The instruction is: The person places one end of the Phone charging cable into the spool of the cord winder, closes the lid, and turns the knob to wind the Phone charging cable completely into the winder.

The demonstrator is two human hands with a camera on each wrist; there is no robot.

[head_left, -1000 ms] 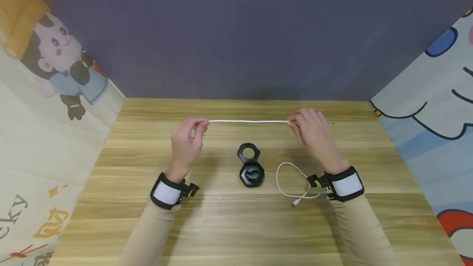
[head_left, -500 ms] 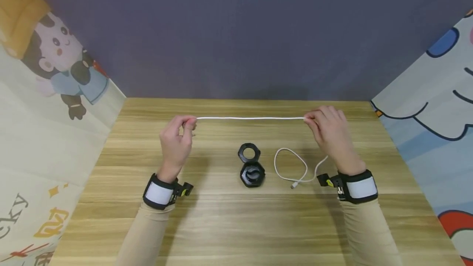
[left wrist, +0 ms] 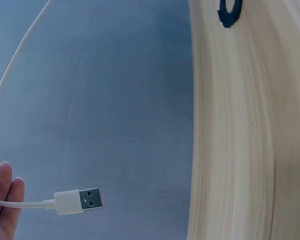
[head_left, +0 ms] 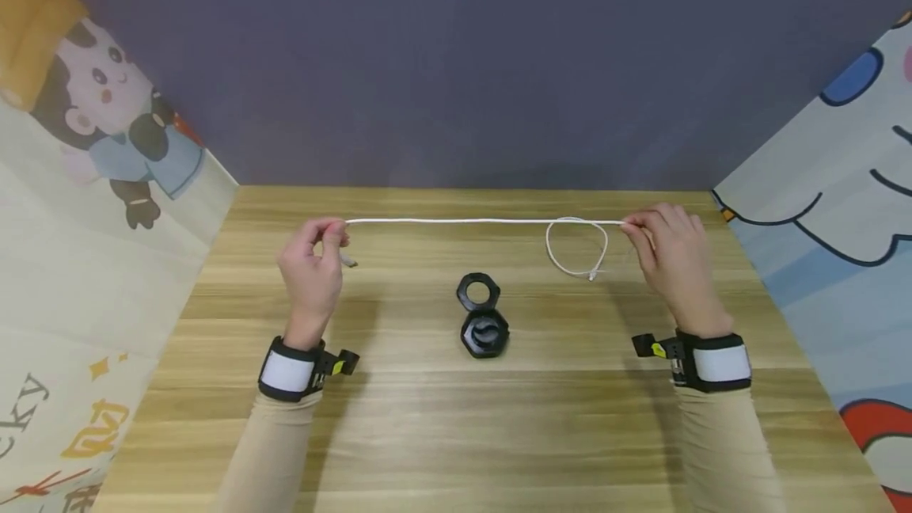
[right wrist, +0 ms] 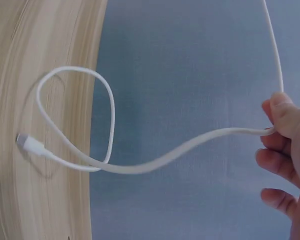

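A white USB cable (head_left: 456,221) stretches nearly straight between both hands over the far part of the table. My left hand (head_left: 309,271) pinches it near one end, and the USB-A plug (left wrist: 70,201) juts out past the fingers in the left wrist view. Thumb and fingertips of my right hand (head_left: 673,260) pinch the cable farther along. From there, the rest of it hangs in a loose loop (right wrist: 112,105) ending in a small plug (right wrist: 34,146). Below the cable, a black hexagonal piece (head_left: 485,335) lies against a black hexagonal ring (head_left: 465,291).
The wood-grain table (head_left: 442,434) ends at a dark blue-grey partition (head_left: 456,70) at the back. Cartoon-printed cloths (head_left: 78,275) flank the left and right sides. Each wrist wears a black strap with a small camera (head_left: 347,362).
My hands have moved apart, the left going left and the right going right, so the held span is longer. The loop has shifted away from me, toward the back of the table.
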